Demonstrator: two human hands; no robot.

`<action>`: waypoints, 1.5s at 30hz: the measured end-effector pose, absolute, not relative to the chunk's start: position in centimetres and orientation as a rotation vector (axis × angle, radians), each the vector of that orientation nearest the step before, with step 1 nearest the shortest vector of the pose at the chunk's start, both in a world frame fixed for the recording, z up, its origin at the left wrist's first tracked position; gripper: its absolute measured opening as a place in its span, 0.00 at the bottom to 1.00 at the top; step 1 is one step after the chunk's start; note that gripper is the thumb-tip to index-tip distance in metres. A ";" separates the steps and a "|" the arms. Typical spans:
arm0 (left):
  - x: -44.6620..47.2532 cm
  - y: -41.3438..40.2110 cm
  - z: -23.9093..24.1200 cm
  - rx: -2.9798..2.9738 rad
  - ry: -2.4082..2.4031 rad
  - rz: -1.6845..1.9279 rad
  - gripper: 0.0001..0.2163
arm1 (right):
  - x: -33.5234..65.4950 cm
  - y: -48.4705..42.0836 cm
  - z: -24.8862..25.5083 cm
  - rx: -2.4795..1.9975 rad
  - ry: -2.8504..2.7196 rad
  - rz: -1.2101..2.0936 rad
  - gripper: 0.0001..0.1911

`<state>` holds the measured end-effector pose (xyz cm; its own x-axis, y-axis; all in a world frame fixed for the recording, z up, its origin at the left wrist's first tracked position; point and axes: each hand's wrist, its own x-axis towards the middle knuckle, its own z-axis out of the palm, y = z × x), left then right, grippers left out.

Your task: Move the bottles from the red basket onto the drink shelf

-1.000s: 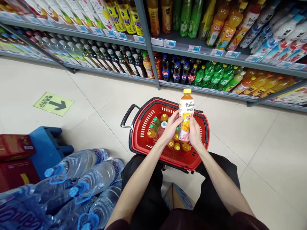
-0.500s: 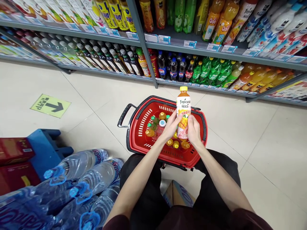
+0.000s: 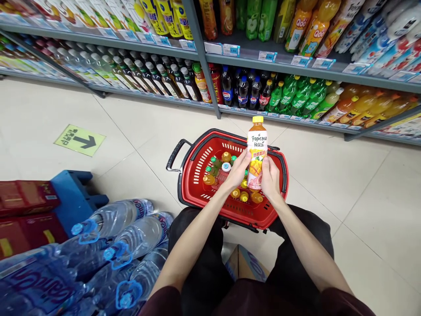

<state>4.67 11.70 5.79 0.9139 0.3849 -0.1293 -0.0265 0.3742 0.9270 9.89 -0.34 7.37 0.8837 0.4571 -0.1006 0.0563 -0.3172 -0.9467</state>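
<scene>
A Tropicana juice bottle (image 3: 258,149) with a yellow cap and a mango picture on its label stands upright between my hands, its front facing me. My left hand (image 3: 239,171) grips it from the left side, and my right hand (image 3: 271,175) is wrapped round its right side, both thumbs on the label. Below them is a red shopping basket (image 3: 194,193) with a black handle swung out to the left. Inside it stand several bottles, among them an orange-capped juice bottle (image 3: 209,180) and one with a white cap (image 3: 226,167). The held bottle and my hands hide part of the contents.
Ahead run grey store shelves (image 3: 289,66) lined with drinks and price tags. At the lower left lie large water bottles (image 3: 138,235) beside a blue pallet (image 3: 74,193) with red boxes (image 3: 28,202). A cardboard box (image 3: 245,263) sits between my legs.
The view has shifted slightly, so the scene appears a little further right. Both hands keep hold of the juice bottle above the basket.
</scene>
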 end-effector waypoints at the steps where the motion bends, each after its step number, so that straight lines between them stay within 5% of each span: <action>1: 4.6 11.7 5.8 1.164 0.355 0.268 0.30 | 9.9 -0.3 7.3 -1.867 -0.382 0.422 0.25; 45: 4.6 11.9 6.5 1.239 0.342 0.277 0.31 | 9.9 -0.2 6.4 -1.795 -0.369 0.369 0.26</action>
<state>4.56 11.95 6.53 0.9164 0.3867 -0.1036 -0.0203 0.3033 0.9527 9.91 -0.16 6.45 0.8993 0.4337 -0.0567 0.0566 -0.2440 -0.9681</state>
